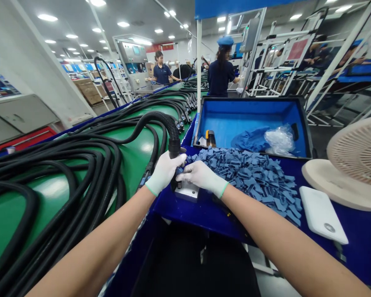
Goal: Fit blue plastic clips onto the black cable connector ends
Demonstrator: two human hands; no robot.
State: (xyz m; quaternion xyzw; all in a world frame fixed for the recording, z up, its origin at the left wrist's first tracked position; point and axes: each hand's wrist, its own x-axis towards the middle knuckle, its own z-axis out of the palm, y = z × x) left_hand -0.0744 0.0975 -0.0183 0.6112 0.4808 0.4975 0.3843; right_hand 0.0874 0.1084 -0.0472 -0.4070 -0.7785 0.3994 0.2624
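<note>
Both my hands wear white gloves. My left hand [165,171] is wrapped round the black end fitting of a corrugated hose [170,126] that arches up from the green conveyor [49,187]. My right hand [200,175] is closed just to its right, fingertips pressed at the hose end, where a small blue piece shows between the two hands. Below them sits a small white block [188,192]. A heap of small blue rubber pieces [250,173] lies right beside my right hand.
Several black hoses lie looped along the conveyor. A blue bin [298,109] behind the heap holds a blue cloth, a plastic bag and a bottle. A white fan [355,159] and a white flat device [323,214] stand at right. Two people work farther down the line.
</note>
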